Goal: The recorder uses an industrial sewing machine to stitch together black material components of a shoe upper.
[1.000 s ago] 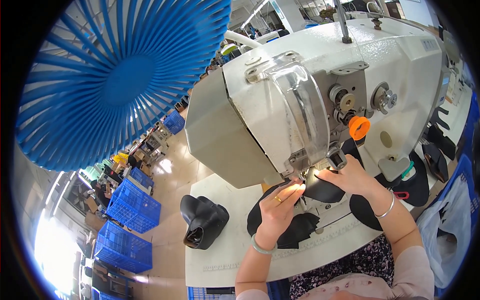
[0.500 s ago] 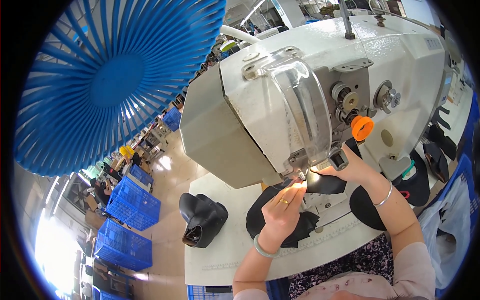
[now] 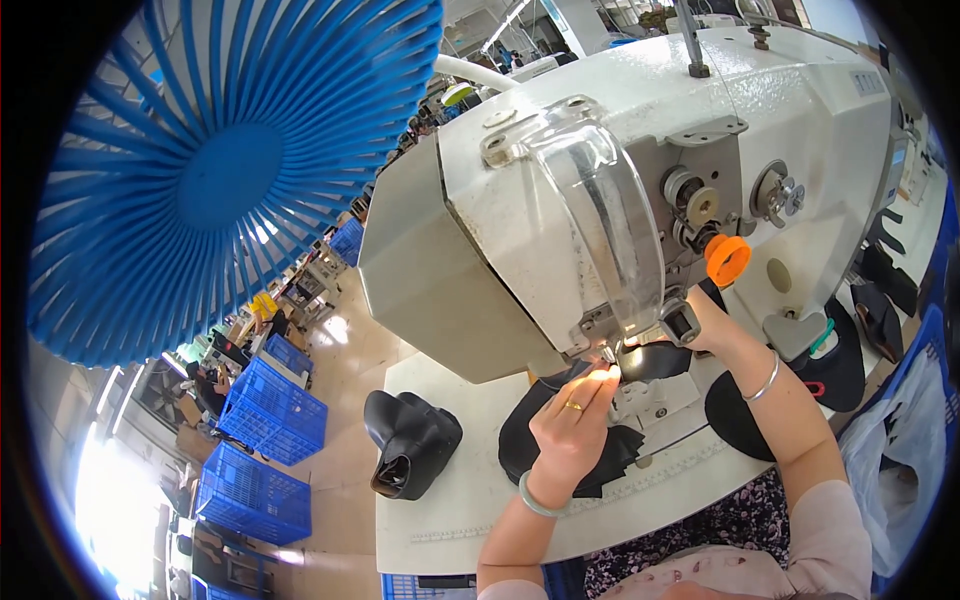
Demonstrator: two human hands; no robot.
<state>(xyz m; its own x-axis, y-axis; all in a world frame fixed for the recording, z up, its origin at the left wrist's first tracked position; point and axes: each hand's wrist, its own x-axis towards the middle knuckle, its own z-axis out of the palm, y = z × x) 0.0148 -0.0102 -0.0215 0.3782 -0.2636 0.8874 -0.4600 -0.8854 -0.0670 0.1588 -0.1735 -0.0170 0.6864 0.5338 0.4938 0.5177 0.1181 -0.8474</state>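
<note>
Beside the needle area of a white sewing machine (image 3: 490,230), my left hand (image 3: 572,425) has its fingers pressed together on the edge of a black leather piece (image 3: 520,435). Dark material with a jagged edge spreads under that hand. To the right of the needle lies a shiny black flap (image 3: 655,362); whether it belongs to the same piece I cannot tell. My right hand (image 3: 708,322) is behind the machine's head near this flap, its fingers hidden by a black round fitting (image 3: 679,322).
A black leather shoe upper (image 3: 410,445) sits on the white table (image 3: 470,510) at left. More black pieces (image 3: 738,415) lie at right, near a plastic bag (image 3: 885,450). A large blue fan (image 3: 230,175) fills the upper left. Blue crates (image 3: 255,495) stand on the floor.
My right hand has moved slightly up and back, so its fingers have gone out of sight. The shiny flap has swung and looks narrower. My left hand stays by the needle.
</note>
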